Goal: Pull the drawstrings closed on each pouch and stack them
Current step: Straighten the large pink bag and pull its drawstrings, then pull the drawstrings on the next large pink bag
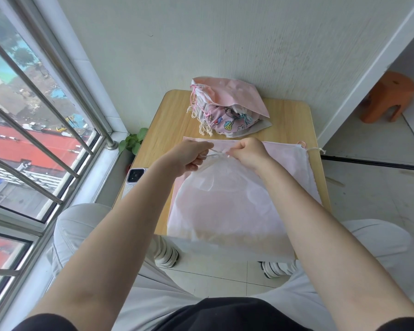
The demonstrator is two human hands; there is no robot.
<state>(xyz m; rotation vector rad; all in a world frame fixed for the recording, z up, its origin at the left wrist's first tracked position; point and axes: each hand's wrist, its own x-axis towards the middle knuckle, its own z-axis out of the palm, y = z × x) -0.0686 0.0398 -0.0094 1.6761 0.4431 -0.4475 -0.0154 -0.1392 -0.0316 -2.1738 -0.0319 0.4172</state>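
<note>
Gripping a thin white drawstring (pixel 216 154) between them, both hands work at the mouth of a sheer white fabric pouch (pixel 227 206) above the middle of the small light-wood table (pixel 172 115). The left hand (pixel 191 155) is curled into a fist around one end of the cord, and the right hand (pixel 247 151) pinches the other end with bent fingers, so the short stretch of string runs taut between the two fists. The white pouch hangs from that gathered top and spreads down over the near edge of the table, its lower part draped past the edge toward the person's lap.

Beneath it lies a flat pale pink fabric pouch (pixel 294 161), spread across the table's right half, with a knotted cream cord end (pixel 317 150) sticking out past the right edge. At the far side of the table, against the wall, sits a heap of pouches (pixel 225 108): a pink one on top, patterned cartoon-print ones below, with cream and pink drawstrings dangling on the left.

A white phone (pixel 133 179) lies just beside the table's left edge, on the window side. A green leafy plant (pixel 133 140) stands by the window sill, and an orange plastic stool (pixel 387 96) stands on the floor well apart to the right.
</note>
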